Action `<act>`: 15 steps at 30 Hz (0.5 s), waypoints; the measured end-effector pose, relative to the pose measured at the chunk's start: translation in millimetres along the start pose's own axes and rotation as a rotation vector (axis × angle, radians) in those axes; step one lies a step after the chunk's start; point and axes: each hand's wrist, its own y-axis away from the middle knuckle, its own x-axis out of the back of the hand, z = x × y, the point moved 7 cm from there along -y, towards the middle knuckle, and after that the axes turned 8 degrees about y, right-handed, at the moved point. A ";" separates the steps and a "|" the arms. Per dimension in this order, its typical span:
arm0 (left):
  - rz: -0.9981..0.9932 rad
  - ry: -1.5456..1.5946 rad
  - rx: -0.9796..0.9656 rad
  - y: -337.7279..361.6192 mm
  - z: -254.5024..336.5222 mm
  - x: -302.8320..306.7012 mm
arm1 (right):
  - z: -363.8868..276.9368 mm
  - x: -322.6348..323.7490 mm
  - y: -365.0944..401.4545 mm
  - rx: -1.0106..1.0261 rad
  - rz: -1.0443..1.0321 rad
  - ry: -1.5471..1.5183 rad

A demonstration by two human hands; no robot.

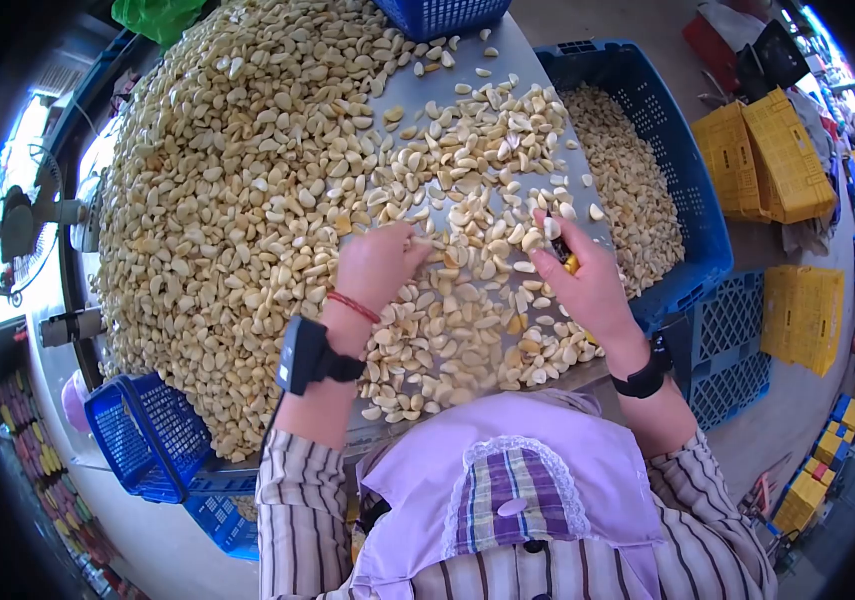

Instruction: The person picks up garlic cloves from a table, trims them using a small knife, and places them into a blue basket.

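Observation:
A big heap of pale, split nut-like pieces (237, 200) covers the left of a metal table (522, 60), with a thinner spread between my hands. My left hand (379, 262) rests at the heap's inner edge, fingers curled together by a pale piece; what they hold is hidden. Over the spread at the right, my right hand (579, 272) has its thumb and index finger around a pale piece, with a small dark and yellow object partly hidden in the palm.
A large blue crate (712, 225) of the same pieces stands beyond the table's right edge. One blue basket (137, 440) is at the lower left, another (442, 15) at the top. Yellow crates (802, 315) and a fan (22, 225) stand farther out.

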 end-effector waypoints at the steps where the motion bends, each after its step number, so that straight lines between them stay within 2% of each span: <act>1: -0.075 0.392 0.203 -0.8 -21.0 -3.2 | -1.2 -3.2 -0.2 0.017 0.004 -0.034; 3: -0.185 1.282 0.587 13.8 -38.8 1.7 | -3.7 -6.5 -0.6 0.031 0.010 -0.078; 4: -0.191 1.278 0.593 21.1 -39.1 13.4 | -1.4 -7.8 1.0 -0.048 -0.026 -0.146; 6: 0.151 1.833 0.294 24.7 -39.9 50.1 | 5.1 -12.4 4.0 -0.133 -0.068 -0.216; 8: 0.097 2.100 -0.092 32.3 -45.8 68.3 | 13.8 -17.9 5.9 -0.223 -0.104 -0.278; 9: 0.187 2.051 -0.049 39.7 -46.5 76.8 | 16.6 -21.4 6.2 -0.242 -0.120 -0.294; 10: 0.196 2.045 -0.045 46.9 -41.0 83.9 | 14.3 -22.6 5.6 -0.238 -0.129 -0.298; 12: 0.349 1.442 0.564 71.9 -59.5 77.3 | 14.8 -28.9 8.5 -0.351 -0.184 -0.337; 13: 0.188 1.065 0.610 79.5 -61.7 65.2 | 13.4 -31.7 7.2 -0.314 -0.166 -0.360; 15: -0.182 0.447 0.517 101.4 -35.4 18.5 | 9.0 -37.0 4.8 -0.309 -0.172 -0.376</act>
